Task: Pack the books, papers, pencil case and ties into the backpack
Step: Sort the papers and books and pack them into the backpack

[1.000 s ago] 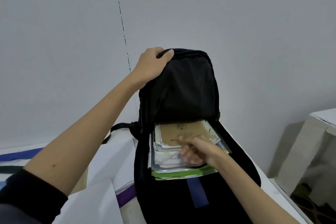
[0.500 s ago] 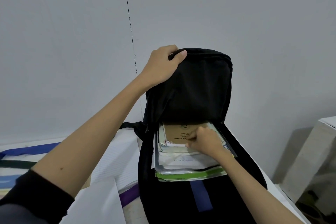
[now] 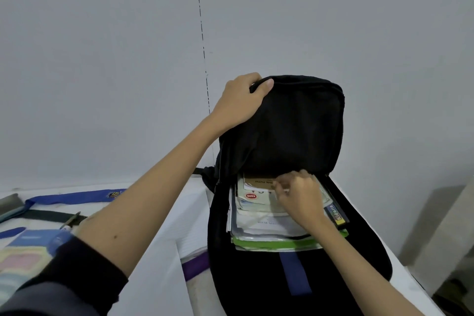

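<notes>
Several books [image 3: 272,215]: stacked inside backpack [image 3: 289,131].
Left hand [image 3: 239,100]: flap gripped, 12 o'clock.
Right hand [image 3: 297,194]: fingers curled on stack.
Left: ties [image 3: 69,199], 9 o'clock.

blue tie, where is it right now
In the head view the blue tie lies flat on the white table at far left, outside the backpack, beyond the left forearm.

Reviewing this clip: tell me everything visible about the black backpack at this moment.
The black backpack looks like soft matte fabric and lies open on the white table, its front flap lifted toward the wall. The left hand grips the flap's top edge. A stack of books and papers sits in the open main compartment, partly sticking out, and the right hand rests curled on it. A blue strip runs down the near inner panel. A strap shows at its left.
</notes>
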Demonstrator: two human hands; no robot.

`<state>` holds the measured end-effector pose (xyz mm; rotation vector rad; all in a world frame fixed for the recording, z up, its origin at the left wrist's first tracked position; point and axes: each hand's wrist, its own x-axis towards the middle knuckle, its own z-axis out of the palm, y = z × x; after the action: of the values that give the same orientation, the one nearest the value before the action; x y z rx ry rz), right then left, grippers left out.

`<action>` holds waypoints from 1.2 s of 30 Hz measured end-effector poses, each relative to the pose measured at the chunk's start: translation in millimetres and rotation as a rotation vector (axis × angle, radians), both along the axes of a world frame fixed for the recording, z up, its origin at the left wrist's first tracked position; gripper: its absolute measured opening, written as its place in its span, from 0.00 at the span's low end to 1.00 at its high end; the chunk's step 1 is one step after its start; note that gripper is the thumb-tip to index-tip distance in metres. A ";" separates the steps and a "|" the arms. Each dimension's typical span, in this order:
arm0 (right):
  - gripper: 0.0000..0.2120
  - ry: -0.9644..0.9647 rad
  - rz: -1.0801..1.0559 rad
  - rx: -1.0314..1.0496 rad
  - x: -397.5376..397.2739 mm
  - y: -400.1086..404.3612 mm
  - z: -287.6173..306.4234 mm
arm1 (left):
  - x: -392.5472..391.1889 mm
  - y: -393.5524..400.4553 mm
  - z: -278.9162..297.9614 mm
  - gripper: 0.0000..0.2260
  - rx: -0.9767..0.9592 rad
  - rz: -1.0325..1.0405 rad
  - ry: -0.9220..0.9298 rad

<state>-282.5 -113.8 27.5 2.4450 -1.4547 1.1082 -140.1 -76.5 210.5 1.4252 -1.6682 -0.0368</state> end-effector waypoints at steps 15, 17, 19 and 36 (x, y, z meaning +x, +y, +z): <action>0.10 -0.157 0.465 -0.365 105.4 91.6 27.7 | 143.9 105.6 -170.5 0.16 0.638 0.281 0.525; 0.13 0.119 0.508 -0.135 132.7 101.2 21.7 | 181.2 130.3 -191.5 0.09 0.595 0.533 0.331; 0.16 0.339 0.528 0.174 157.8 101.2 11.4 | 215.8 149.9 -210.7 0.10 0.668 0.786 0.208; 0.25 0.088 0.558 1.036 282.6 92.2 -36.0 | 323.6 169.1 -186.0 0.08 0.609 0.506 0.707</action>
<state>0.1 -21.5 -8.5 3.6891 -1.6087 0.2095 183.5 92.6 24.5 1.9448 -0.7048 -0.7253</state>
